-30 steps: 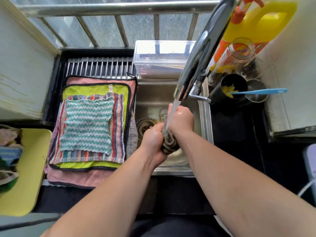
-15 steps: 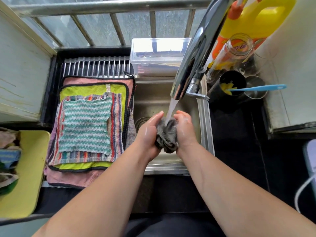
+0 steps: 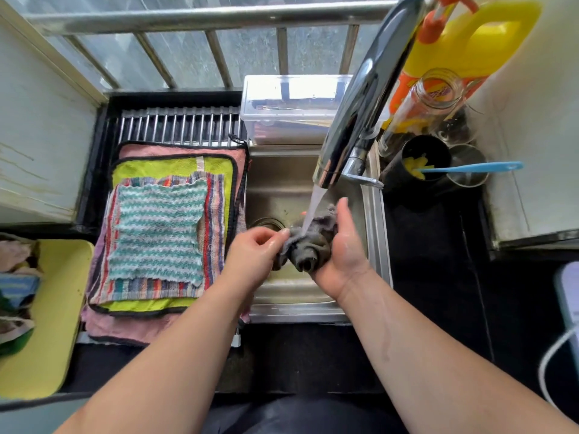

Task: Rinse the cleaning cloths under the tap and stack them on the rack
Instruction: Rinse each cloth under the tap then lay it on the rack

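Water runs from the chrome tap (image 3: pixel 360 98) onto a bunched grey cloth (image 3: pixel 310 242) over the steel sink (image 3: pixel 374 233). My right hand (image 3: pixel 343 252) cups the cloth from the right, fingers curled round it. My left hand (image 3: pixel 253 255) pinches the cloth's left edge with its fingertips. Left of the sink, the metal rack (image 3: pixel 178 125) carries a flat stack of cloths: a teal zigzag cloth (image 3: pixel 156 233) on top, then a striped cloth (image 3: pixel 216 214), a yellow-green cloth (image 3: pixel 150 170) and a pink cloth (image 3: pixel 131 327).
A yellow tray (image 3: pixel 53 324) at the left holds several more cloths (image 3: pixel 14 286). Behind the sink sits a clear plastic box (image 3: pixel 291 104). At the right stand a yellow detergent jug (image 3: pixel 470 39), a glass jar (image 3: pixel 429 98), cups and a blue-handled brush (image 3: pixel 473 167).
My hands have moved apart on the cloth. The left hand has drawn back leftward and now pinches one edge, while the right hand opens the bundle under the stream.
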